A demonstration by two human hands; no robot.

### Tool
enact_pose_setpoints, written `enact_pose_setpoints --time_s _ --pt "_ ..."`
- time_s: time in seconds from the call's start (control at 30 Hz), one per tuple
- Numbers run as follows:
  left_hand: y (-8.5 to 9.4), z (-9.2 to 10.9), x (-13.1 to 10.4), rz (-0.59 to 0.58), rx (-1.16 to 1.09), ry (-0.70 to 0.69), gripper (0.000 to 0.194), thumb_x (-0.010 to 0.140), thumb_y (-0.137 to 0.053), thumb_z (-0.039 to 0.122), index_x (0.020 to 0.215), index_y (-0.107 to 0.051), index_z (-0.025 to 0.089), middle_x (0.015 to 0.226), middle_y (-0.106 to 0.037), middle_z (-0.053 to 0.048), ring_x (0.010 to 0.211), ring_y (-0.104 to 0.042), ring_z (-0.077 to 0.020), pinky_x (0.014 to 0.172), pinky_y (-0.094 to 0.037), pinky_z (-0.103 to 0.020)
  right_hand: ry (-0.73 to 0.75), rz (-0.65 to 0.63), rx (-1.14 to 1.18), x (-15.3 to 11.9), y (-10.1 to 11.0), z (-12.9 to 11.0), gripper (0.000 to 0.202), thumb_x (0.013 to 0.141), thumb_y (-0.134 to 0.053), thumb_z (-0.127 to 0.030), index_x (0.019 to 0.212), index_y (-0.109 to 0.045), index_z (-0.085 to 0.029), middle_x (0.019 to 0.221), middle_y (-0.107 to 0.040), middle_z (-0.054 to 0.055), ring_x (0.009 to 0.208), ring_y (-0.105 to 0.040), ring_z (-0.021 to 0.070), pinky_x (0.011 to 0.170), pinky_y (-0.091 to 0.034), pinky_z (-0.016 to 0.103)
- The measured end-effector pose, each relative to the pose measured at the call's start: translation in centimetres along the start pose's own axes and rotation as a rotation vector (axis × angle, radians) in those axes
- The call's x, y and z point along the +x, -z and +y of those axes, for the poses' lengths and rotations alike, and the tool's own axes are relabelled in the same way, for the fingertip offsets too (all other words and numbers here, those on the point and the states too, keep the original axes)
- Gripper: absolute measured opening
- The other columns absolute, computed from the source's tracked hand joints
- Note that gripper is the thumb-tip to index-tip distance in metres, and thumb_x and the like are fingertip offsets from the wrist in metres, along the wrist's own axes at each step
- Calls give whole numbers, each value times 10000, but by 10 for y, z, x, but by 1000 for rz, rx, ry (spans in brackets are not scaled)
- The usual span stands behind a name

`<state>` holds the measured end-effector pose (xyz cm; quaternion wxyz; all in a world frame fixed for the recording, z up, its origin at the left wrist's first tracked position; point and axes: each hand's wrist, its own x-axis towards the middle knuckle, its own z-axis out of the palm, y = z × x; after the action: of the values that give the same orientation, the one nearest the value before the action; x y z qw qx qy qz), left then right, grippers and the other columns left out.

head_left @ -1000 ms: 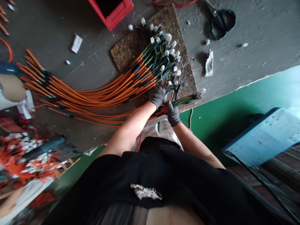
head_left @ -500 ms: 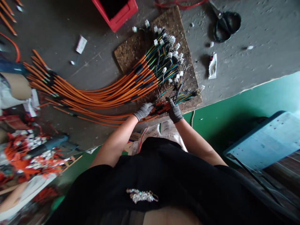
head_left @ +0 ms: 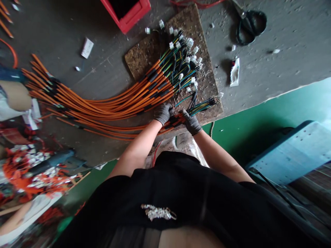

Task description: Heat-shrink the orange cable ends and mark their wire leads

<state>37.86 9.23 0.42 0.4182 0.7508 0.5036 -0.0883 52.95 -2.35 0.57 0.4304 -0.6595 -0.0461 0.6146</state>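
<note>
A bundle of orange cables (head_left: 116,107) curves across the grey table, its thin green, yellow and blue wires and white connectors lying on a worn wooden board (head_left: 141,57). Nearer the table edge runs a smaller cable group (head_left: 121,129). My right hand (head_left: 190,122), in a grey glove, is closed around this group where its thin wires (head_left: 203,106) begin. My left hand (head_left: 162,113), gloved too, is just left of it, fingers bent together at the cables; what its fingertips pinch is too small to make out.
Black-handled scissors (head_left: 250,27) and a small white packet (head_left: 234,72) lie to the right. A red bin (head_left: 134,17) is at the top. Past the table edge stands a blue stool-like panel (head_left: 292,151). Orange and white scraps (head_left: 23,168) are at lower left.
My left hand has shifted right and slightly up, closer to my right hand. My right hand has barely moved and still holds the cable group.
</note>
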Motion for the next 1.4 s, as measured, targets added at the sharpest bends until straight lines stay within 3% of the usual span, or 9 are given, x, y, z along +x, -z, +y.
enact_pose_setpoints --time_s 0.27,0.5,0.73,0.87,0.9,1.03,1.17,1.3,1.4 --pt "9 -18 -26 -8 -146 44 81 893 -653 163 888 -730 140 854 -778 -72 814 -693 -204 833 -597 -338 12 -11 -20 -4 0 -3 638 669 -785 -736 955 -776 -166 695 -640 -21 591 -505 113 511 -371 240" --pt "12 -4 -36 7 -269 -14 167 939 -646 135 1037 -777 99 1026 -830 -107 950 -760 -218 934 -610 -353 60 -93 -13 4 -8 -21 620 706 -818 -646 1129 -798 -193 810 -688 -14 715 -537 136 610 -437 256" --pt "22 -3 -43 14 -309 -60 293 1018 -621 278 1245 -742 137 1234 -800 -129 1148 -757 -250 1038 -582 -361 54 -184 6 6 -21 -41 578 639 -881 -656 966 -782 -189 780 -721 8 753 -657 176 658 -539 274" --pt "24 -30 -78 -44 36 106 800 792 -896 383 1491 -584 150 1460 -684 -204 1318 -674 -370 1136 -524 -438 71 -101 11 14 -30 -49 549 686 -828 -682 935 -738 -202 792 -710 6 735 -647 169 614 -506 267" --pt "24 -40 -89 -60 107 167 817 758 -912 367 1474 -594 136 1430 -693 -224 1306 -670 -405 1139 -510 -472 66 -74 7 19 -32 -50 523 711 -815 -673 922 -729 -202 773 -694 0 709 -631 161 589 -485 262" --pt "30 -84 -128 -84 314 409 586 834 -770 305 1372 -648 105 1351 -706 -254 1289 -651 -448 1135 -464 -527 1 46 -8 42 -40 -49 394 801 -768 -584 825 -685 -200 649 -606 -35 589 -559 123 517 -427 246" --pt "65 -134 -156 -65 406 536 570 804 -713 286 1333 -645 84 1307 -698 -308 1309 -609 -504 1156 -400 -635 -83 126 -40 64 -47 -47 315 813 -759 -479 719 -614 -216 518 -495 -71 468 -496 106 446 -408 238" --pt "106 -173 -158 -34 474 580 493 814 -638 234 1291 -663 110 1299 -692 -288 1330 -575 -493 1170 -356 -660 -135 160 -78 75 -54 -51 320 786 -800 -417 694 -553 -235 469 -460 -91 395 -446 94 382 -372 223" --pt "121 -183 -148 24 505 567 500 839 -618 220 1324 -664 107 1353 -659 -272 1358 -544 -469 1195 -338 -628 -158 151 -106 75 -56 -58 308 822 -800 -410 745 -566 -226 512 -530 -83 393 -462 81 396 -421 214"
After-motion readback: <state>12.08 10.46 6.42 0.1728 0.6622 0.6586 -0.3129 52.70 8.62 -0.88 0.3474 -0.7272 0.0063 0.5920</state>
